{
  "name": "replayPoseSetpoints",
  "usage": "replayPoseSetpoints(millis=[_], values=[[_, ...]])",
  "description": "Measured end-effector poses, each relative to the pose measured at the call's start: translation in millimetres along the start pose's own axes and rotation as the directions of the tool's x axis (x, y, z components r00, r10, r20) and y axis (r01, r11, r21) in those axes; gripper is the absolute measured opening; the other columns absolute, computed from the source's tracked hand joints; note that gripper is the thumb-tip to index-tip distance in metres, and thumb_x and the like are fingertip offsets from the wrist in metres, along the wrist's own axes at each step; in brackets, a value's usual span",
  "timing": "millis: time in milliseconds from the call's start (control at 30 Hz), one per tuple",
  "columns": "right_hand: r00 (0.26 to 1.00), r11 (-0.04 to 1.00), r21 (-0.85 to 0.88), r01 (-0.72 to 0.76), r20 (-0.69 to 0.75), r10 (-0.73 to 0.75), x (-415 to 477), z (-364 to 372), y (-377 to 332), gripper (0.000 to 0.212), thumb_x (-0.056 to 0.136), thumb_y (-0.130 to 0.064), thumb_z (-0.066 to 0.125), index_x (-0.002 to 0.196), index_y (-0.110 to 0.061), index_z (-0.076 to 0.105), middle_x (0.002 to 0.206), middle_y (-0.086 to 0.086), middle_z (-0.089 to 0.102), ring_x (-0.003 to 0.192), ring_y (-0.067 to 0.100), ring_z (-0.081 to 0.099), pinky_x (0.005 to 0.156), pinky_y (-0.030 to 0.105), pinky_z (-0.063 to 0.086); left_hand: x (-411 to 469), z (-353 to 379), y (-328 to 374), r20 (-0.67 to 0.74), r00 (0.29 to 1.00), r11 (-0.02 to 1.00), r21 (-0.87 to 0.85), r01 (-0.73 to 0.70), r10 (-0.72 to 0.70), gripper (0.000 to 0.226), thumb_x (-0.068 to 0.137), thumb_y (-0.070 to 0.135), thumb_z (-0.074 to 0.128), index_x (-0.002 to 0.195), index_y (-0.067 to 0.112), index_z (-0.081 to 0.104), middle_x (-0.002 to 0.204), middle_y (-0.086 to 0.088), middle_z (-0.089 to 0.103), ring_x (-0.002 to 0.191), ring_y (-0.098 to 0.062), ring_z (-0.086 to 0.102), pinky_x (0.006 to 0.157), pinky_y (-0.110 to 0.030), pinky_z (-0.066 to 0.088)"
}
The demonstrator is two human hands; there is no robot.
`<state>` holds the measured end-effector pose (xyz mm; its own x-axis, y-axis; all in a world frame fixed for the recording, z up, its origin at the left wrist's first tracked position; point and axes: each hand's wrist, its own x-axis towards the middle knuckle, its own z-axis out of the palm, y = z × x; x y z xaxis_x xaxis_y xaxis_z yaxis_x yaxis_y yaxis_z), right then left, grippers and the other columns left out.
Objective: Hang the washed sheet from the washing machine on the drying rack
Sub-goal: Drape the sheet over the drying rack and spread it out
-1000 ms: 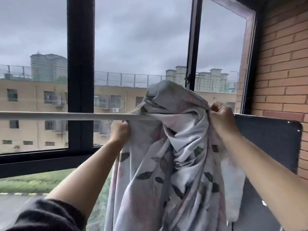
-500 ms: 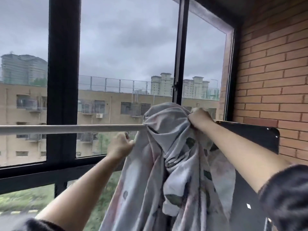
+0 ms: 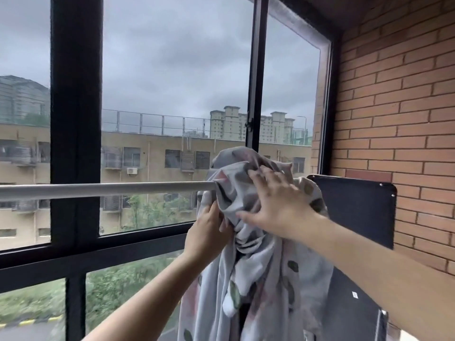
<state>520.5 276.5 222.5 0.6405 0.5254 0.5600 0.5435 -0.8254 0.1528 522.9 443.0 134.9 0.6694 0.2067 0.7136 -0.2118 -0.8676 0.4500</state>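
We have one head view, close behind the rail (image 3: 105, 189), facing forward and out the window (image 3: 172, 94).

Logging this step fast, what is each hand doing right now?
Left hand: grips the grey leaf-print fabric sheet below the pale metal rod.
Right hand: open, fingers spread, pressing the bunched sheet.

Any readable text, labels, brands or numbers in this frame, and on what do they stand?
No text here can be read.
The white sticker on the dark panel is too small to read.
The sheet has a leaf print only, no lettering.
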Motion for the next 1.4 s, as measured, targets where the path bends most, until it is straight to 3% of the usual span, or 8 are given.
replayPoseSetpoints(millis=[100, 200, 500, 800, 1000, 1067, 1200, 1400], values=[[0.992, 0.997, -0.076, 0.021, -0.126, -0.031, -1, 20, -6, 0.054, 0.083, -0.033, 0.060, 0.130, -0.014, 0.043, 0.145, 0.015, 0.032, 0.129, 0.037, 0.037, 0.091, 0.047, 0.046, 0, 6, -5, 0.021, 0.998, 0.995, 0.081, 0.050, -0.052, 0.042, 0.082, 0.036, 0.059, 0.115, 0.014, 0.044, 0.137, -0.006, 0.038, 0.115, -0.028, 0.048, 0.076, -0.037, 0.045], [0.924, 0.994, 0.066, 0.082, -0.379, -0.051, 14, 19, 7, 0.004, 0.082, -0.012, 0.057, 0.082, -0.008, 0.058, 0.097, 0.011, 0.062, 0.089, 0.033, 0.060, 0.061, 0.035, 0.045, 1, 11, -15, 0.068, 0.989, 0.977, 0.182, 0.115, -0.129, 0.036, 0.083, 0.038, 0.058, 0.107, 0.014, 0.046, 0.127, -0.006, 0.041, 0.115, -0.031, 0.047, 0.075, -0.039, 0.045], [0.903, 0.802, 0.538, -0.261, -0.157, 0.400, 65, -18, 52, 0.035, 0.093, -0.016, 0.038, 0.060, -0.016, 0.048, 0.059, 0.000, 0.048, 0.067, 0.023, 0.048, 0.052, 0.027, 0.032, 11, -6, -32, -0.155, 0.976, 0.981, -0.143, 0.134, -0.156, 0.006, 0.084, 0.012, 0.051, 0.087, 0.012, 0.046, 0.070, -0.010, 0.059, 0.070, -0.035, 0.055, 0.055, -0.037, 0.035], [0.773, 0.815, 0.473, -0.334, -0.357, 0.524, 113, -62, 110, 0.027, 0.089, -0.017, 0.040, 0.068, -0.005, 0.052, 0.083, 0.017, 0.055, 0.084, 0.032, 0.053, 0.066, 0.031, 0.033, 113, -58, -24, -0.429, 0.903, 0.999, -0.034, -0.001, -0.014, 0.011, 0.093, 0.012, 0.042, 0.100, 0.013, 0.051, 0.077, -0.010, 0.057, 0.065, -0.031, 0.055, 0.054, -0.031, 0.033], [0.709, 0.827, 0.272, -0.491, -0.427, 0.561, 131, -74, 131, 0.031, 0.091, -0.014, 0.036, 0.105, -0.006, 0.063, 0.112, 0.022, 0.061, 0.101, 0.038, 0.057, 0.073, 0.033, 0.036, 158, -51, -27, -0.483, 0.873, 0.988, 0.153, 0.010, 0.066, 0.011, 0.095, 0.014, 0.043, 0.100, 0.011, 0.053, 0.097, -0.014, 0.063, 0.083, -0.035, 0.060, 0.061, -0.034, 0.035], [0.785, 0.855, 0.041, -0.517, -0.375, 0.492, 128, -45, 128, 0.031, 0.091, -0.009, 0.034, 0.106, -0.009, 0.062, 0.114, 0.019, 0.062, 0.104, 0.036, 0.059, 0.075, 0.032, 0.039, 149, -27, -43, -0.401, 0.916, 0.987, 0.144, 0.073, -0.010, 0.007, 0.091, 0.017, 0.049, 0.087, 0.011, 0.052, 0.086, -0.011, 0.062, 0.079, -0.033, 0.061, 0.060, -0.033, 0.036], [0.939, 0.939, -0.051, -0.341, -0.056, 0.339, 114, 24, 108, 0.029, 0.089, -0.004, 0.036, 0.091, -0.016, 0.062, 0.113, 0.012, 0.060, 0.107, 0.028, 0.057, 0.074, 0.027, 0.035, 90, 38, -50, 0.170, 0.970, 0.979, 0.143, 0.149, -0.172, 0.013, 0.078, 0.019, 0.053, 0.069, 0.018, 0.044, 0.074, -0.004, 0.061, 0.085, -0.030, 0.062, 0.062, -0.031, 0.041], [0.939, 0.946, -0.245, -0.214, -0.317, 0.131, 101, 22, 113, 0.029, 0.093, -0.007, 0.039, 0.114, -0.011, 0.059, 0.116, 0.015, 0.053, 0.110, 0.031, 0.050, 0.088, 0.039, 0.038, 23, 58, -14, 0.267, 0.961, 0.936, -0.318, 0.152, -0.066, 0.012, 0.081, 0.020, 0.057, 0.090, 0.018, 0.051, 0.076, 0.005, 0.067, 0.073, -0.009, 0.064, 0.072, -0.029, 0.051]])
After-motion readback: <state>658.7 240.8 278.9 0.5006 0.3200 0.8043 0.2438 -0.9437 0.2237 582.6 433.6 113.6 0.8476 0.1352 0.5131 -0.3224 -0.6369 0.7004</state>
